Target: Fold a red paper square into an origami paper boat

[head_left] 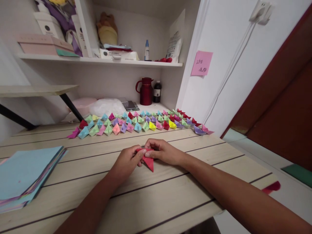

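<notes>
Left hand [128, 159] and right hand [163, 151] are pinching a folded red paper [149, 163], thumb beside thumb, over the striped table [151, 198], reaching in from eight and four o'clock. Around it I'm seeing rows of paper boats [152, 126] lining up at twelve, a stack of coloured sheets [26, 172] lying at nine, farther off a red jug [146, 92] standing at twelve, and a pink note [201, 63] sticking to the white wall [224, 32] at one.
</notes>
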A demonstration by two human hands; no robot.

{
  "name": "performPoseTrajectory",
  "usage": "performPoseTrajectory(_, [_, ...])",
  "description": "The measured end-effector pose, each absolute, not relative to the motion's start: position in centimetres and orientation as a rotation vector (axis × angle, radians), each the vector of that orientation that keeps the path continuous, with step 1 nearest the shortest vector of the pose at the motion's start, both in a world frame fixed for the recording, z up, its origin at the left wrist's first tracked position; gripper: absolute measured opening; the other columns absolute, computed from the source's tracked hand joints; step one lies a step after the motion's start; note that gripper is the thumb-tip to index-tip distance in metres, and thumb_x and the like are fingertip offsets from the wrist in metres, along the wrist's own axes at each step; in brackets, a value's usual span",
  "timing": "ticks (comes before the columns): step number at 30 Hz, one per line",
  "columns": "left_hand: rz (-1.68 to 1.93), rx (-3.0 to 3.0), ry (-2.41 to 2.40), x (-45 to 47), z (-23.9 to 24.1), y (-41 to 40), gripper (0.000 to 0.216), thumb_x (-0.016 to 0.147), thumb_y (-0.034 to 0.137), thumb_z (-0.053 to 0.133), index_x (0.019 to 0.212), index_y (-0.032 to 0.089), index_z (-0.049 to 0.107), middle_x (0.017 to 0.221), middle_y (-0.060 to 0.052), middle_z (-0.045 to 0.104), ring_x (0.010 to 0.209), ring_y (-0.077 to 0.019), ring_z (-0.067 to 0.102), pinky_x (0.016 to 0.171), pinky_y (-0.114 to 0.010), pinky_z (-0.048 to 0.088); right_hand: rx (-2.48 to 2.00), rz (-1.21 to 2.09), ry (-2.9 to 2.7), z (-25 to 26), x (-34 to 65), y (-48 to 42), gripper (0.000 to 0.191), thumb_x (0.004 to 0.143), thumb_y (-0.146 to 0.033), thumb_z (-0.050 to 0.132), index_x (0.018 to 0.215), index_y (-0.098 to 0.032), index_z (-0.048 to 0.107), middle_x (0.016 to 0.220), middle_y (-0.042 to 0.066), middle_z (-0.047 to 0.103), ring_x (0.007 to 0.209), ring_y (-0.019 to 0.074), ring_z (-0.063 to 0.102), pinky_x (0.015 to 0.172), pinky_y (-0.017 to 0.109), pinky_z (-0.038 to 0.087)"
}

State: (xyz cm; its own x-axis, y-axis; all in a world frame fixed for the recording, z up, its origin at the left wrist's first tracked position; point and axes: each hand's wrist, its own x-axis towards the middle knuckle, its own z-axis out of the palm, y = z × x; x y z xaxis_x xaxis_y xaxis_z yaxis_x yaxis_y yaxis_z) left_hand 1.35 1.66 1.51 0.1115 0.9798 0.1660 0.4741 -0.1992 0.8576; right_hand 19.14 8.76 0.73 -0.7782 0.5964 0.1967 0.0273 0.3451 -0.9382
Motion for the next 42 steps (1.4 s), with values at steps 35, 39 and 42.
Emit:
performPoseTrajectory(35, [1.329,1.402,1.209,3.0,0.3,2.0,0.016,0.078,0.033,0.064,0.081,0.018,0.06,0.075,-0.001,0.066,0.068,-0.014,0.059,0.065,-0.025,0.047,-0.564,1.909,-1.325,0.1,17.8,8.5,0.026,0.068,-0.034,0.082,0.074,-0.015,0.065,0.06,-0.002,0.061,0.052,0.0078,0.052,0.055,0.021,0.04])
performPoseTrajectory(39, [1.381,1.377,1.285,2.9,0.6,2.0,0.015,0.077,0.033,0.065,0.078,0.018,0.061,0.073,0.0,0.066,0.059,-0.0117,0.056,0.06,-0.024,0.046,-0.538,1.942,-1.312,0.1,17.9,8.7,0.025,0.072,-0.034,0.08,0.076,-0.014,0.066,0.062,-0.001,0.063,0.054,0.0081,0.053,0.057,0.021,0.043])
performPoseTrajectory(42, [1.356,1.412,1.231,2.8,1.2,1.6,0.018,0.077,0.035,0.067,0.08,0.018,0.062,0.074,0.0,0.067,0.06,-0.0121,0.056,0.061,-0.024,0.046,-0.49,1.988,-1.277,0.1,18.0,8.8,0.024,0.071,-0.032,0.081,0.075,-0.013,0.066,0.06,-0.002,0.061,0.051,0.007,0.05,0.055,0.021,0.043])
